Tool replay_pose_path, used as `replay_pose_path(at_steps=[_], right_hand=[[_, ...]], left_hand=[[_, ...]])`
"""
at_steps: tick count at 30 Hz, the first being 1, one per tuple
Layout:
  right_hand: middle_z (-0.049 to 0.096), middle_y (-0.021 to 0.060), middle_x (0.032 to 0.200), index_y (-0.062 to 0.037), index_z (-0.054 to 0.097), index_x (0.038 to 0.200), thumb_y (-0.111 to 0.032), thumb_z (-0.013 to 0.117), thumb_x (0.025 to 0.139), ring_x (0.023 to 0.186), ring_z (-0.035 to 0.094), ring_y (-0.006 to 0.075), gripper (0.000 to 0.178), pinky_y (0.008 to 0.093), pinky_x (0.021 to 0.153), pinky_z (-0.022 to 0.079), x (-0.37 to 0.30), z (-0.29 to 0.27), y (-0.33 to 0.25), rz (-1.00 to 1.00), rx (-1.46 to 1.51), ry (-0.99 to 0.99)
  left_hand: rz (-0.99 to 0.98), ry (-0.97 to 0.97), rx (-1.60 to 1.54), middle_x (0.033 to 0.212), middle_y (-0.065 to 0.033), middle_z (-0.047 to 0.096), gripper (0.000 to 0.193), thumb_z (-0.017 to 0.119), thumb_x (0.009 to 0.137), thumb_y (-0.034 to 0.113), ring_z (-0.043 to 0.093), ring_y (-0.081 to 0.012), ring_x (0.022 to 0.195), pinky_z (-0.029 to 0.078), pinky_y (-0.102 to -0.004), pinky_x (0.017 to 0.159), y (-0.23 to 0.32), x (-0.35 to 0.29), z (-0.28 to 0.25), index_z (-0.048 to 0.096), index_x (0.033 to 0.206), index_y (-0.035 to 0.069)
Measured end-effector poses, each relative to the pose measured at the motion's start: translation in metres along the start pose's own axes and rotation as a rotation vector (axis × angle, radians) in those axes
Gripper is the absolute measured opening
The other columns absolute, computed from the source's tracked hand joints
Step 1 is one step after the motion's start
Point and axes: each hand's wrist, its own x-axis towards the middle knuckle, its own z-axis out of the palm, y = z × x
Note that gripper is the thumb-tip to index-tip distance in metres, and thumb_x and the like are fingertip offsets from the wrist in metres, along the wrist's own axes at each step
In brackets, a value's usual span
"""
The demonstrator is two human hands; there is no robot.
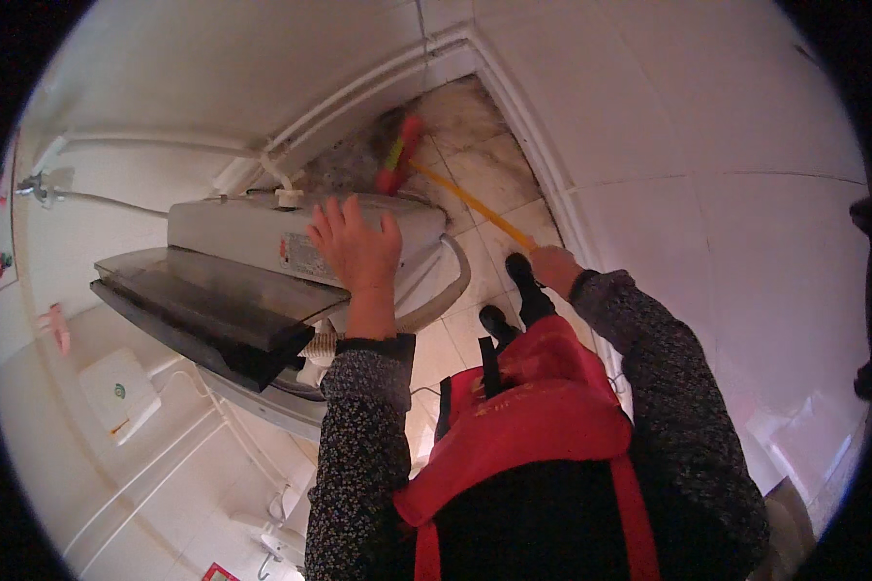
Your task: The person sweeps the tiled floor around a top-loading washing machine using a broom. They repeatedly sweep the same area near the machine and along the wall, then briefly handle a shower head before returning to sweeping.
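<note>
My left hand [355,247] rests flat, fingers spread, on the top back panel of a grey washing machine [233,232] whose dark lid [203,305] stands raised. My right hand [555,267] grips the yellow handle [470,203] of a broom. The broom's red and orange head [397,155] lies on the tiled floor in the far corner behind the machine. I wear a red apron over dark patterned sleeves.
White tiled walls [727,126] close in on the right and the left. White pipes [358,97] run along the wall's base. A grey hose [451,290] curves beside the machine. A tap [34,184] and a white wall box [118,392] sit at left.
</note>
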Motion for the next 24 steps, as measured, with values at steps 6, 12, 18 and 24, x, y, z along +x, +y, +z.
replay_pose_path(at_steps=[6,12,18,24], right_hand=[[0.056,0.0154,0.066,0.0025,0.045,0.105,-0.013,0.043,0.079,0.061,0.055,0.033,0.031,0.0435,0.052,0.043,-0.003,0.014,-0.009,0.137,0.097,0.043],[0.056,0.0217,0.072,0.0007,0.04,0.109,-0.014,0.039,0.082,0.065,0.054,0.0363,0.031,0.0469,0.054,0.041,-0.104,-0.012,0.027,0.176,0.245,-0.131],[0.055,0.0223,0.07,0.0013,0.044,0.106,-0.018,0.042,0.081,0.067,0.055,0.0377,0.031,0.0468,0.056,0.042,-0.031,0.009,0.017,0.323,0.317,-0.031],[0.056,0.022,0.074,0.0076,0.044,0.106,-0.019,0.047,0.078,0.068,0.056,0.0358,0.039,0.0418,0.057,0.046,0.12,0.028,-0.012,-0.099,-0.043,0.131]], left_hand=[[0.013,0.032,-0.044,0.109,-0.0158,0.049,0.041,0.059,0.062,0.024,0.038,-0.0349,0.11,0.022,-0.0474,0.095,-0.003,0.001,0.001,0.054,0.097,0.004],[0.002,-0.022,-0.067,0.111,-0.0163,0.048,0.043,0.06,0.06,0.025,0.037,-0.0347,0.112,0.023,-0.0479,0.096,-0.004,0.003,-0.008,0.054,0.098,0.004],[-0.058,-0.052,-0.124,0.113,-0.017,0.046,0.045,0.06,0.059,0.024,0.034,-0.0355,0.114,0.02,-0.0501,0.096,-0.001,0.006,-0.011,0.054,0.099,0.004],[-0.046,-0.037,-0.134,0.112,-0.0181,0.046,0.045,0.06,0.059,0.024,0.034,-0.0362,0.114,0.02,-0.051,0.097,-0.003,0.005,-0.01,0.053,0.099,0.004]])
